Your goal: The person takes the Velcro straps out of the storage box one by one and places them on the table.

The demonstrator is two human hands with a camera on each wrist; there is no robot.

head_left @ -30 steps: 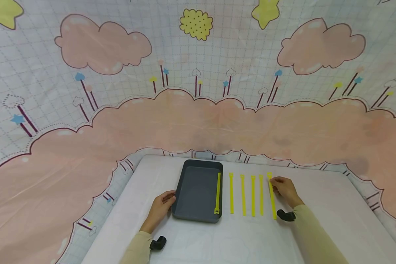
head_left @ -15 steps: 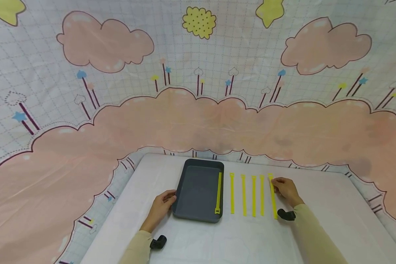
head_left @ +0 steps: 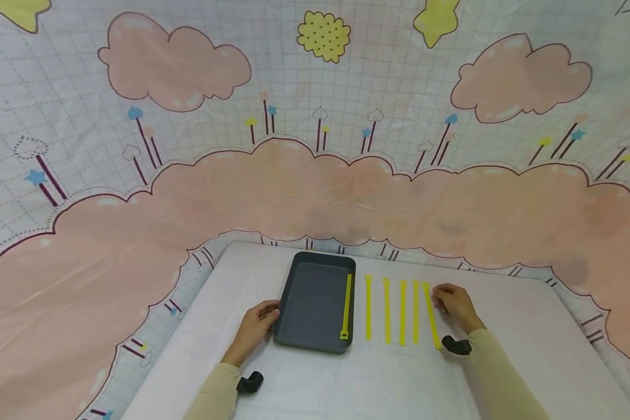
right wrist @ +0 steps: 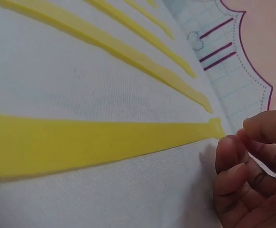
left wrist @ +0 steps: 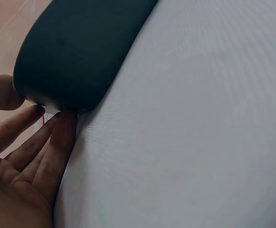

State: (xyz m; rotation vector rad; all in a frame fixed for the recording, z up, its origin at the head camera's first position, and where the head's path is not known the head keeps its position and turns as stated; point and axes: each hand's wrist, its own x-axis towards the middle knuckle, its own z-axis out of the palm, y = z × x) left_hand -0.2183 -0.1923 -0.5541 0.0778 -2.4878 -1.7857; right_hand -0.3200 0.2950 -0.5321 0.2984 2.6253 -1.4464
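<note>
In the head view my left hand (head_left: 253, 331) is at the left side of a dark grey rectangular tray (head_left: 307, 309). The left wrist view has its thumb and fingertips (left wrist: 64, 124) holding the edge of the tray. A yellow hook-and-loop cable tie (head_left: 345, 315) lies inside along the tray's right wall. On the table to the right, several similar ties are laid roughly parallel. My right hand (head_left: 455, 303) is beside the slotted end of the rightmost tie (head_left: 433, 318). Seen from the right wrist, that tie lies flat, its end right by my loosely curled fingertips (right wrist: 227, 151).
A white cloth covers the table (head_left: 388, 385). Between the tray and the rightmost tie lie the other yellow ties (head_left: 403, 315). A patterned curtain (head_left: 346, 198) with pink clouds hangs behind the table and around its sides.
The rightmost tie's slotted end has come slightly toward me and now sits apart from my right fingers, which pinched it earlier. My left hand stays at the tray.
</note>
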